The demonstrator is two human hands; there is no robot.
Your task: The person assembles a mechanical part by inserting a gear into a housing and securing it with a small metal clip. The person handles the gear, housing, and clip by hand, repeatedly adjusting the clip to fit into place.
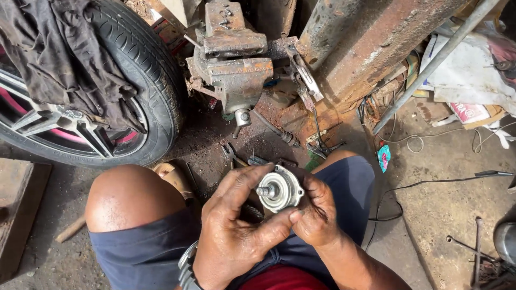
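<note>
Clenching a round metal housing (pixel 279 189) in both hands, left (pixel 236 225), right (pixel 317 212); greasy grip possibly slipping, dropping toward the vise (pixel 232 59) at twelve o'clock.

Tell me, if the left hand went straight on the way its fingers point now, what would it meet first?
Most likely the round metal part: the left hand points up-right, fingertips already on its rim. Beyond lies the right hand, though depth is unclear.

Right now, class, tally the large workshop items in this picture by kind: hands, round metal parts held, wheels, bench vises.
Hands: 2, left hand and right hand
Round metal part, held by both hands: 1
Wheel with tyre: 1
Rusty bench vise: 1
Total: 5
</note>
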